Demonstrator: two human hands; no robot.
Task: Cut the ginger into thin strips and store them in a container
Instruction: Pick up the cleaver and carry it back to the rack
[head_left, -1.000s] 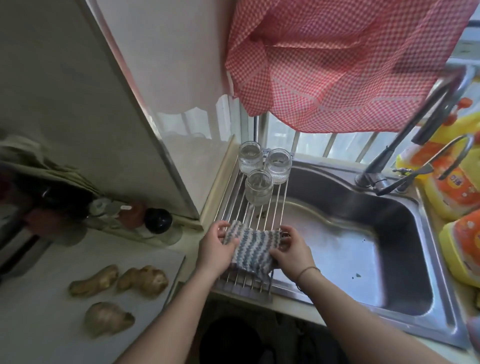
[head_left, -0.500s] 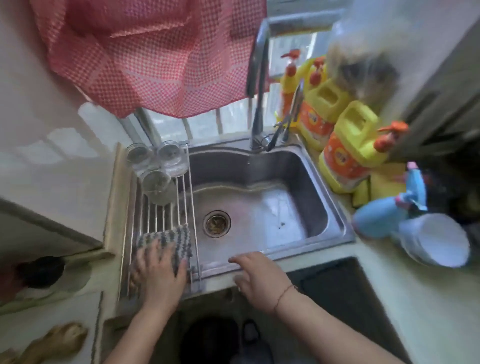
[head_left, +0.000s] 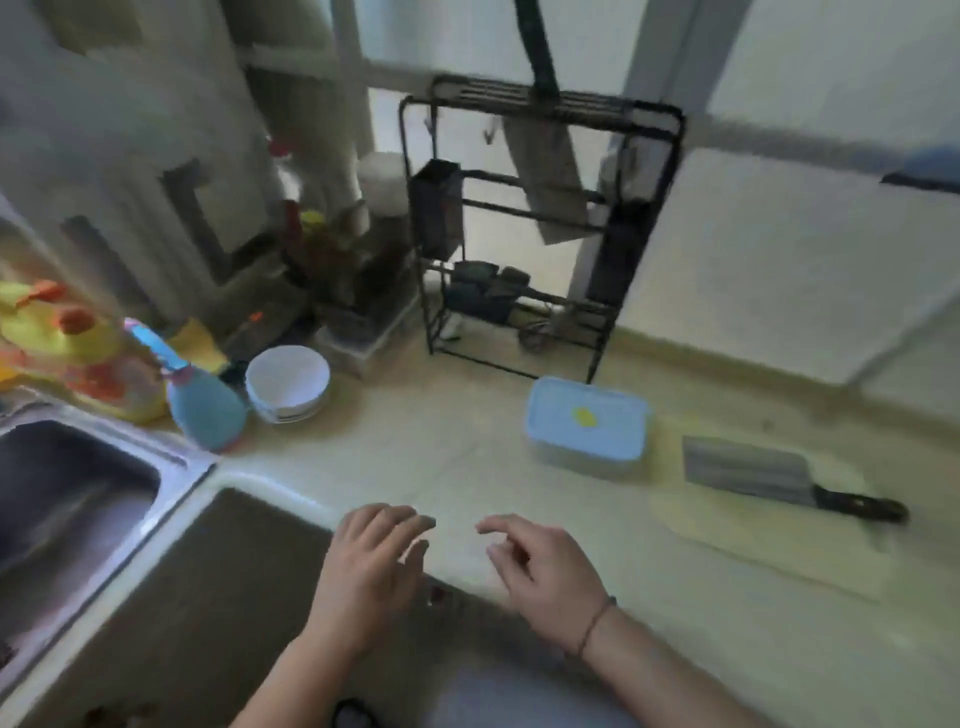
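Both hands hover empty over the front edge of the pale counter (head_left: 467, 457), fingers loosely spread: the left hand (head_left: 371, 566) beside the right hand (head_left: 540, 566), which wears a thin wrist cord. Farther back sits the light-blue lidded plastic container (head_left: 587, 427). Right of it, a steel cleaver with a black handle (head_left: 779, 480) lies on a pale cutting board (head_left: 769, 540). No ginger is in view.

The picture is dim and soft, with a cool grey-green cast. Pale daylight comes from the frosted panes behind the black rack (head_left: 540, 228). Motion blur smears everything, worst at the left edge, where the yellow bottles (head_left: 57, 358) dissolve into streaks. Straight lines bow outward toward the corners. The cleaver (head_left: 748, 470) casts only a faint shadow.
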